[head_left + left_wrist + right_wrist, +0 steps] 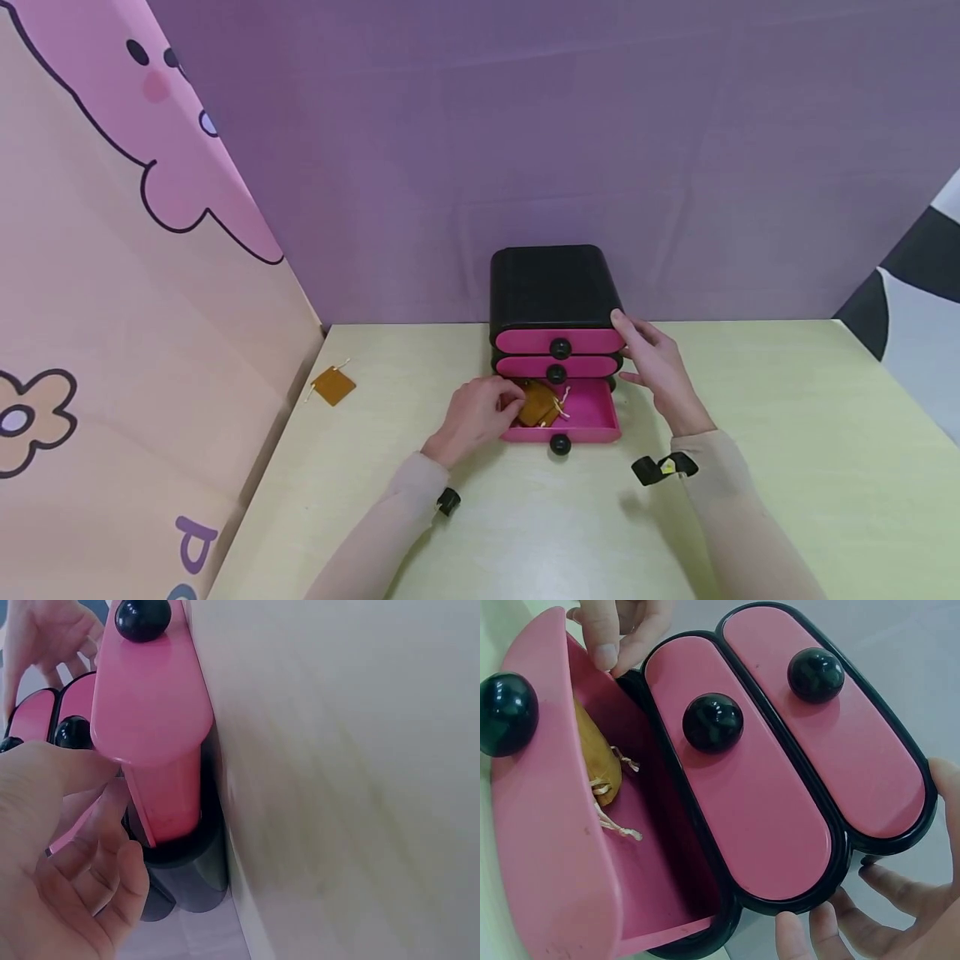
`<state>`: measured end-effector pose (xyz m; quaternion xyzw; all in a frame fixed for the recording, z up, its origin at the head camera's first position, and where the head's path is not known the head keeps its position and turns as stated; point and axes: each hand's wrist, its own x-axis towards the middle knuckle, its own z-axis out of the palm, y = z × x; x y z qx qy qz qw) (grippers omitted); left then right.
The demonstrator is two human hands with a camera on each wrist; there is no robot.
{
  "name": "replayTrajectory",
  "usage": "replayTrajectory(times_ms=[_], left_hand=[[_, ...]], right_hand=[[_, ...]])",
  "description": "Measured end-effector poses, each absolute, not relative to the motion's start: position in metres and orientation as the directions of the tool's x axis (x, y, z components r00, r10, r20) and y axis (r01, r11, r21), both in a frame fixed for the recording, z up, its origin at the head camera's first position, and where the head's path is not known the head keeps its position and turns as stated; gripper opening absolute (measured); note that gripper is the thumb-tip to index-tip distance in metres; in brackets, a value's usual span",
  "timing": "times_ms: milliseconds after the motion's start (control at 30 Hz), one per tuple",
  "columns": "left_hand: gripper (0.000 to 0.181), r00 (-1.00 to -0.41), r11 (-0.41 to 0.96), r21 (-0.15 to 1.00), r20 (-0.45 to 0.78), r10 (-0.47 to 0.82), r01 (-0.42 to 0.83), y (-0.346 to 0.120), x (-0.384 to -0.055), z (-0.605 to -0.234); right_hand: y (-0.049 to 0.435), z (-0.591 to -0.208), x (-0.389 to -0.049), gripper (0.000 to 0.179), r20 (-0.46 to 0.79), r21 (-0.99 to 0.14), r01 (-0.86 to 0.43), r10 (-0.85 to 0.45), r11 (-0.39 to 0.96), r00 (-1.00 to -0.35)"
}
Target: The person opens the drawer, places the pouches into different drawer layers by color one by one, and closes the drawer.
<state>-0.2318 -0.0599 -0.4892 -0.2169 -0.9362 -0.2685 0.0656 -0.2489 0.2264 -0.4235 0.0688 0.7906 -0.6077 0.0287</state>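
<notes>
A small black drawer cabinet (555,287) with pink drawer fronts and round black knobs stands on the table, its bottom drawer (596,408) pulled out. Inside that drawer lies a mustard-brown drawstring pouch (598,754) with pale cords. My left hand (480,412) is at the drawer's left side, thumb and forefinger together by the wall and next to the pouch. Whether they pinch anything is hidden. My right hand (660,367) rests against the cabinet's right side, thumb near its upper front corner and fingers spread lower down.
A flat, square brown pouch (333,386) with pale cords lies on the table to the left. Behind the cabinet rises a purple cloth backdrop (555,150). A printed panel (150,333) borders the left table edge.
</notes>
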Motion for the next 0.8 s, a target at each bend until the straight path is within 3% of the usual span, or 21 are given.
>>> replayTrajectory(times_ms=[800], left_hand=[[0.013,-0.884,0.774,0.435,0.301,0.357,0.461,-0.103,-0.227,-0.491]], right_hand=[[0.229,-0.425,-0.251,0.092,-0.13,-0.959,0.146,0.08,0.244,-0.988]])
